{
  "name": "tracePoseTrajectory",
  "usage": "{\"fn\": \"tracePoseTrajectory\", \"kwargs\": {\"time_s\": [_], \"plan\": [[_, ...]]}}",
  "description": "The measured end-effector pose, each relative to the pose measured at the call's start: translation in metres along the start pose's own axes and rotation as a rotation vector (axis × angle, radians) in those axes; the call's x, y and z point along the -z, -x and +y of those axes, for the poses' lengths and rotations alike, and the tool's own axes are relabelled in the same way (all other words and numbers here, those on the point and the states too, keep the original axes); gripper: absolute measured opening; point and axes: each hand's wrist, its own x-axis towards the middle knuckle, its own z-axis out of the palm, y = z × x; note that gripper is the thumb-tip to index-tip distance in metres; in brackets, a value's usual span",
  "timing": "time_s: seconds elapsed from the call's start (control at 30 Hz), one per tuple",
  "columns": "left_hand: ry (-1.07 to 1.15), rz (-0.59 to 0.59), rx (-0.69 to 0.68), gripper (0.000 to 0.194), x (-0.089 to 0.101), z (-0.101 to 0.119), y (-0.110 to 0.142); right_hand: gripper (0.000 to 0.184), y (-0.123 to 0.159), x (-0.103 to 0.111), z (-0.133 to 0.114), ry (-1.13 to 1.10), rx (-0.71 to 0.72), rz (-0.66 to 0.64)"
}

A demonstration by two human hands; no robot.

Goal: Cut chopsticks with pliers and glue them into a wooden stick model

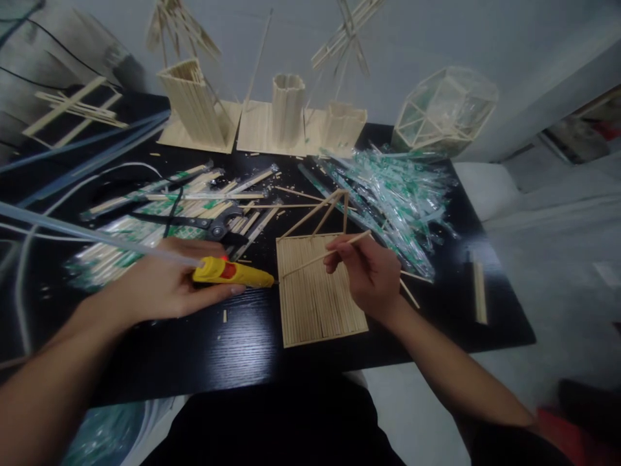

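Observation:
A yellow hot glue gun (242, 273) is gripped in my left hand (169, 278), its nozzle pointing right at the left edge of a wooden stick panel (310, 304). A long clear glue stick (97, 234) runs into its back end. Between the fingertips of my right hand (366, 268) is a thin wooden stick (315, 260), slanting over the panel with its left end close to the nozzle. Whether nozzle and stick touch, I cannot tell. Several sticks form a slanted frame (332, 204) at the panel's far edge.
Behind stand wooden stick structures (288, 110) and a many-sided clear container (446, 110). Black-handled cutters (213, 226) lie among wrapped sticks (121, 239) at left. Torn plastic wrappers (398, 200) are heaped at right. A bin (145, 421) stands below the black table (242, 362).

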Motion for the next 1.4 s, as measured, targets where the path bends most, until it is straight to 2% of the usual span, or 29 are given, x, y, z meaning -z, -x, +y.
{"fn": "tracePoseTrajectory", "kwargs": {"time_s": [0.3, 0.53, 0.7, 0.93, 1.23, 1.4], "plan": [[0.001, -0.005, -0.09, 0.028, -0.0015, 0.0031, -0.0038, 0.017, 0.0013, 0.0006, 0.0017, -0.036, -0.009, 0.007], [-0.028, 0.015, -0.072, 0.034, -0.0018, 0.0059, -0.0068, 0.018, 0.001, 0.0014, 0.0007, -0.026, -0.019, -0.007], [-0.048, -0.003, -0.061, 0.027, -0.004, 0.0025, -0.0037, 0.017, 0.0018, 0.0015, 0.0026, -0.045, -0.014, -0.001], [-0.073, -0.021, -0.057, 0.03, -0.0038, 0.0013, -0.0027, 0.018, 0.001, 0.0024, 0.0028, 0.004, -0.006, 0.012], [-0.061, -0.048, -0.044, 0.031, -0.004, 0.0002, -0.0002, 0.018, 0.002, 0.0029, 0.0004, -0.048, -0.001, 0.041], [-0.039, -0.038, -0.093, 0.028, -0.0044, 0.0008, 0.0001, 0.021, 0.0036, 0.0049, -0.0021, -0.038, -0.006, 0.045]]}}
